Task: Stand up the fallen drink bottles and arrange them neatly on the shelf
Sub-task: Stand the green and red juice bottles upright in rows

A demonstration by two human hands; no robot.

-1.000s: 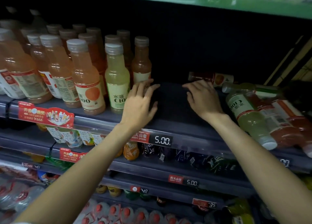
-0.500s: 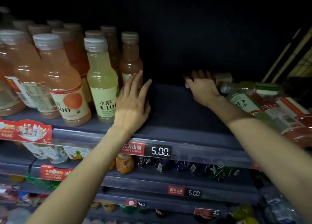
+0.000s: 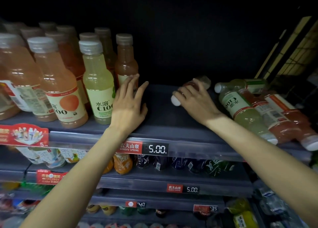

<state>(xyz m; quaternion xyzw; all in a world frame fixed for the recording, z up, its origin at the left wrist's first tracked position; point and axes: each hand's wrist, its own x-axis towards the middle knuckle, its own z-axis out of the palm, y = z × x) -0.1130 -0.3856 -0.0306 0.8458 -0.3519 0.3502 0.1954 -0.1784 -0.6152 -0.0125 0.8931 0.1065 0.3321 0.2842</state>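
Right hand [image 3: 194, 98] grips a fallen reddish drink bottle [image 3: 192, 86]; left hand [image 3: 128, 105] rests flat, fingers straight, against upright orange bottle [image 3: 126, 62] beside it.

- Single view: head-worn wide-angle camera, aimed forward and slightly down at the shelf [image 3: 163, 124].
- Position: close to the shelf front edge, within arm's reach; both forearms enter from the bottom of the frame.
- Coverage: the shelf's full depth to its dark back wall, plus lower shelves below.
- Wide-angle distortion bends the shelf edges near the frame borders.
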